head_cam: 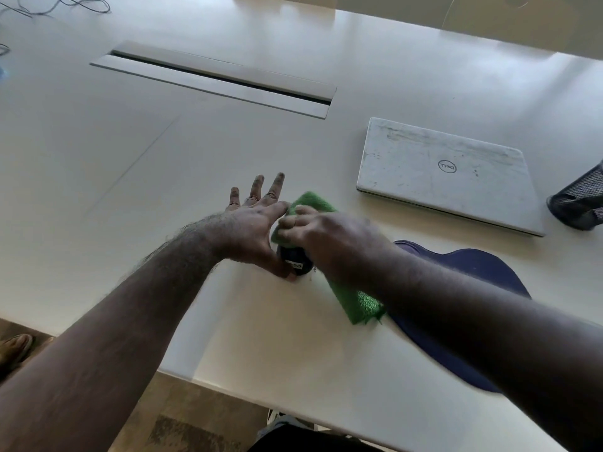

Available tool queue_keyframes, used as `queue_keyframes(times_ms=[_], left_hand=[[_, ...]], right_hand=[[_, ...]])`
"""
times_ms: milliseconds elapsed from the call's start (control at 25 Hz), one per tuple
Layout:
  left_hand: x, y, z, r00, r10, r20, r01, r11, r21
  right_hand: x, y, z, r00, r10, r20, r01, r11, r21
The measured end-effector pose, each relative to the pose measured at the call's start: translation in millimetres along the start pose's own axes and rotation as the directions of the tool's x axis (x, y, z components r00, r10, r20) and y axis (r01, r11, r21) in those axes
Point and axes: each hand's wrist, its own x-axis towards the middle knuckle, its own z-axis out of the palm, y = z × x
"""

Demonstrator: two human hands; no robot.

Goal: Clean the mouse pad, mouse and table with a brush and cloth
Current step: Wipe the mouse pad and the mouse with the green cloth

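A large white table (137,164) is being lit softly by daylight, with pale reflections being thrown across its far edge. A long grey cable hatch (213,78) is being shown set into its top. Brown patterned carpet (182,425) is being glimpsed below the near edge.

Soft daylight glares off the far table (408,53); edges bow, and the hands look slightly motion-blurred.
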Motion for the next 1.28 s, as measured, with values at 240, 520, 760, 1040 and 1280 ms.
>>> queue_keyframes(times_ms=[240, 520, 760, 1040, 1280], left_hand=[[-1, -1, 1, 1.0, 0.009, -0.027, -0.009, 1.0, 0.021], [-1, -1, 0, 1.0, 0.005, -0.002, -0.005, 1.0, 0.024], [-1, -1, 1, 1.0, 0.013, -0.01, -0.013, 1.0, 0.006], [-2, -4, 4, 1.0, -0.012, -0.015, 0.012, 1.0, -0.006], [-2, -2, 4, 0.999, -0.018, -0.036, 0.017, 1.0, -0.023]], right_hand=[[-30, -5, 14, 0.997, -0.033, 0.072, 0.032, 0.999, 0.013], [-46, 11, 18, 0.98, 0.199, -0.012, -0.197, 0.978, 0.063], [-41, -6, 29, 0.995, 0.092, -0.044, -0.089, 0.995, 0.053], [1, 7, 16, 0.947, 0.302, -0.106, -0.273, 0.936, 0.223], [1, -7, 8, 1.0, 0.008, -0.006, -0.007, 0.99, 0.144]])
